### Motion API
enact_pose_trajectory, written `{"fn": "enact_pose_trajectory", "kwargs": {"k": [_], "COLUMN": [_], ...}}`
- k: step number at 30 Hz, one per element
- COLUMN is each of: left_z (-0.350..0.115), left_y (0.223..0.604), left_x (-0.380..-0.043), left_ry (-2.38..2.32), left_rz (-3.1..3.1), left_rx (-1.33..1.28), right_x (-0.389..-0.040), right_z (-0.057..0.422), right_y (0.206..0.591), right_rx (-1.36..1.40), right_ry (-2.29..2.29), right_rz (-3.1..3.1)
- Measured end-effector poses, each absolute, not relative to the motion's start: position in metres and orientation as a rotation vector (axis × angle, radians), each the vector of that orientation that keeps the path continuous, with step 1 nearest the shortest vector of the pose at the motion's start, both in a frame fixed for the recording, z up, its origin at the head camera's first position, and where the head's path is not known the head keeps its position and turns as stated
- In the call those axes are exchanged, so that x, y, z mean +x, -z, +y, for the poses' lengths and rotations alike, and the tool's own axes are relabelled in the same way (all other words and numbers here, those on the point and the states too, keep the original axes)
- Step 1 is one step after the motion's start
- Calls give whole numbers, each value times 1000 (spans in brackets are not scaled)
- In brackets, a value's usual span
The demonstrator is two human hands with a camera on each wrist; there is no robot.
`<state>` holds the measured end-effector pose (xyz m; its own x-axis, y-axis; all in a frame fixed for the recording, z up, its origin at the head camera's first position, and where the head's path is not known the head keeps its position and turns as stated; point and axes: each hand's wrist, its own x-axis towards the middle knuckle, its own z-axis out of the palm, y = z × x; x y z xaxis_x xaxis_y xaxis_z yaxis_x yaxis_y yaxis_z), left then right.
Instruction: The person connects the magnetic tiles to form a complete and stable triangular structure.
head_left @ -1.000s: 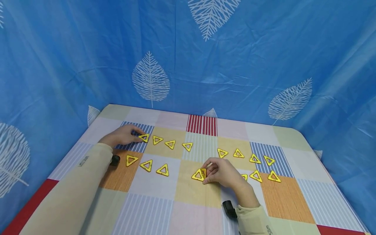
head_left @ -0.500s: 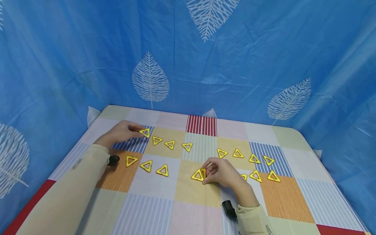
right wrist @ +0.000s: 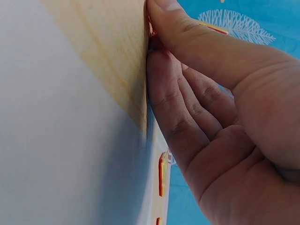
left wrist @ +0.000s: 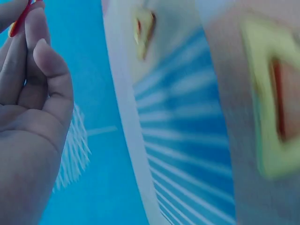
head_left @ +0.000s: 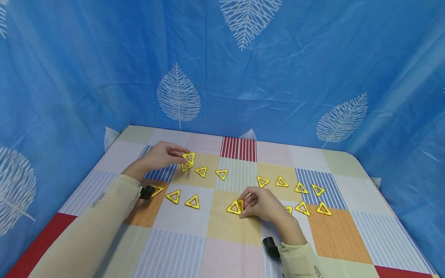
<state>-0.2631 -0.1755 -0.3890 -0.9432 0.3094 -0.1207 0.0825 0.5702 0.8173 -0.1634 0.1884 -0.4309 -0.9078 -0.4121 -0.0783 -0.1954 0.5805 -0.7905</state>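
My left hand (head_left: 158, 158) pinches a yellow triangular frame (head_left: 192, 157) by one side, between thumb and fingertips. It is raised over the far left of the table and overlaps another yellow triangle (head_left: 184, 170) in the head view. In the left wrist view only a thin red-orange edge (left wrist: 19, 22) of the held piece shows at the fingertips. Near the table's middle, my right hand (head_left: 260, 204) pinches a second triangle (head_left: 241, 204), partly hidden by the fingers, right against a flat-lying triangle (head_left: 233, 212). The right wrist view shows those fingertips down at the cloth.
Several more triangles lie in two loose rows, left ones (head_left: 198, 201) and right ones (head_left: 282, 185). One lies partly behind the left wrist's black camera (head_left: 147, 192). A patchwork cloth (head_left: 174, 247) covers the table. Blue leaf-print curtain (head_left: 278, 77) hangs behind and at both sides.
My left hand has lifted its triangle off the blue-striped patch and carried it right, over the neighbouring triangle. The right hand has stayed in place.
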Motion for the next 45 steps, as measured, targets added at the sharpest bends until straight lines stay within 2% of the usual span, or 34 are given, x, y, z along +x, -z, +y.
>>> {"fn": "enact_pose_trajectory", "kwargs": {"k": [13, 24, 41, 45], "left_z": [-119, -80, -48, -45], "left_y": [386, 402, 419, 420], "left_x": [-232, -214, -200, -197], "left_ry": [-1328, -1108, -1039, -1063], "left_rz": [2433, 2446, 2449, 2447], "left_rx": [598, 888, 968, 919], "right_x": [-162, -162, -163, -163], "right_z": [188, 188, 186, 187], "right_y": [431, 431, 429, 429], "right_rx": [-502, -477, -465, -468], "right_ry": [1263, 1250, 1216, 1209], "right_rz": [2540, 2545, 2558, 2559]}}
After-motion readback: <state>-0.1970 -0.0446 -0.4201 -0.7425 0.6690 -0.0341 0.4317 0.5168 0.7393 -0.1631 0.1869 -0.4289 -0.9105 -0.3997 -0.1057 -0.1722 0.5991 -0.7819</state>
